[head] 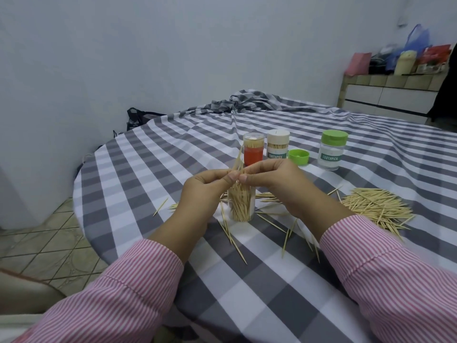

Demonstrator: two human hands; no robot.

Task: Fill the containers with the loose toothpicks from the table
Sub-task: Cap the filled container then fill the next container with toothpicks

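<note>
The clear container (pixel 241 204) stands upright on the checked surface (pixel 272 293) and serves as the reference point for every position below. It is already densely packed with toothpicks standing on end, so only a small bundle can enter at a time.

Both hands meet directly above the mouth of the container. The left hand (pixel 205 191) and the right hand (pixel 279 179) each have thumb and forefinger curled into a pinch on a small bundle of toothpicks (pixel 238 162); the remaining fingers are loosely folded. The bundle is held nearly upright, tips rising above the hands, probably so that it aligns with the packed sticks and slides in without jamming. Using two hands keeps the sticks parallel.

The main pile of loose toothpicks (pixel 376 206) lies to the right of the container, within reach of the right hand. Scattered toothpicks (pixel 232 236) lie around its base and on its near side; one stray lies to its left.

Behind the container stand three others: a red-banded container (pixel 253 149), filled; a white container (pixel 278 144) without its cap, with toothpick tips showing; and a green-capped container (pixel 332 149) further right. A loose green lid (pixel 298 156) rests between the last two, set aside, presumably for refitting after filling.

Much loose stock is not yet collected.
</note>
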